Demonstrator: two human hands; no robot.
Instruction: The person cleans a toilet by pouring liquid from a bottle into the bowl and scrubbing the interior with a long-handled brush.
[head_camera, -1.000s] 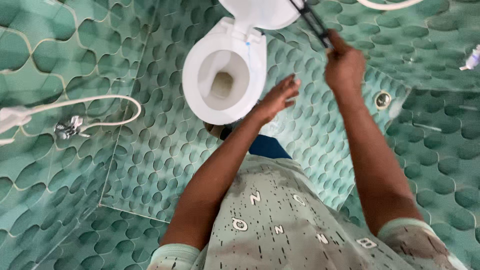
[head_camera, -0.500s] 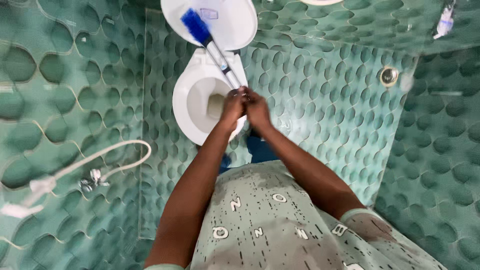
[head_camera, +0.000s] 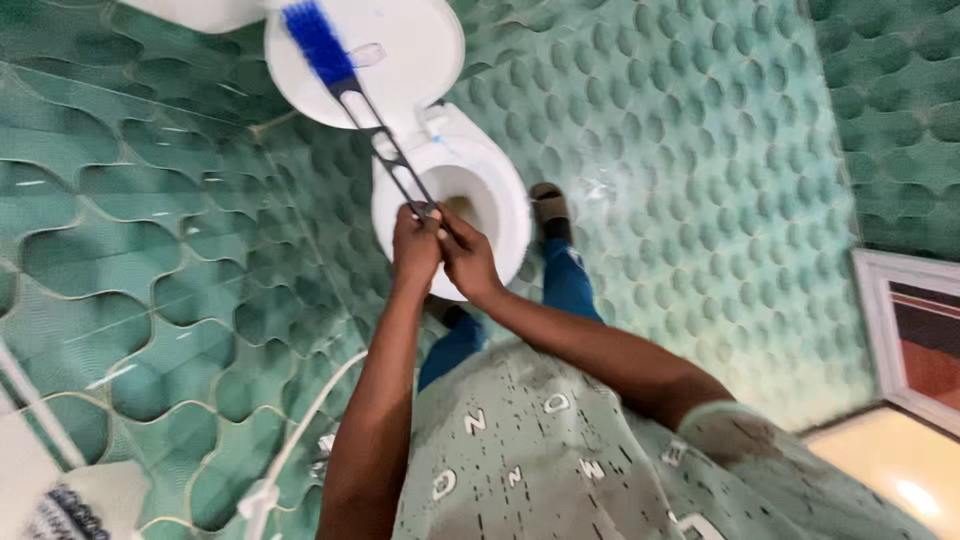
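Gripping the brush (head_camera: 375, 140) handle's near end, my left hand (head_camera: 415, 245) and right hand (head_camera: 468, 262) clench side by side above the toilet bowl (head_camera: 505, 205). Its long axis runs up-left away from me; blue bristles (head_camera: 316, 42) sit before the raised lid (head_camera: 410, 50). Left hand lies nearer the bristles.

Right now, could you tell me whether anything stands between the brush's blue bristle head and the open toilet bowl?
Nothing visible does. Both hands, left hand and right hand, grip the brush handle; its bristles are raised before the lifted lid, and the bowl lies open below.
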